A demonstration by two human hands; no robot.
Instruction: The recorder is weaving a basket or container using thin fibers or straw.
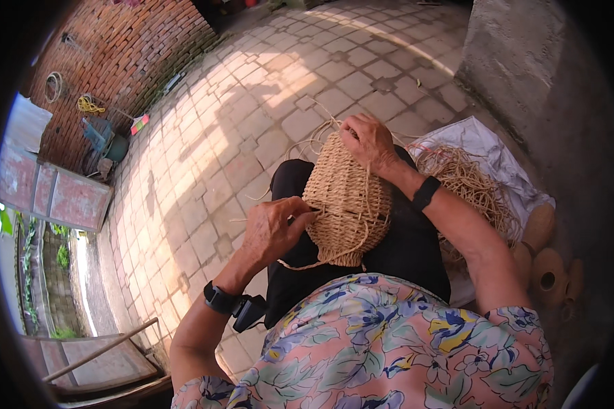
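Note:
A tan basket of woven cord [344,191] lies on my dark-clothed lap [416,252], with loose strands around its top and lower part and a dark gap across its middle. My left hand [280,225] is closed at the basket's left side, thumb and fingertips on the weave; whether a strand is between them is hard to tell. My right hand [368,143] grips the top of the basket, fingers bent over its far end, partly hiding it.
Tan cord [471,198] lies heaped on a white sack [477,146] at my right, beside several oval woven pieces [549,273]. A grey wall [505,48] stands behind them. A brick wall [116,54], leaning boards [68,194] and a bucket [118,148] are at left on the paved ground [211,157].

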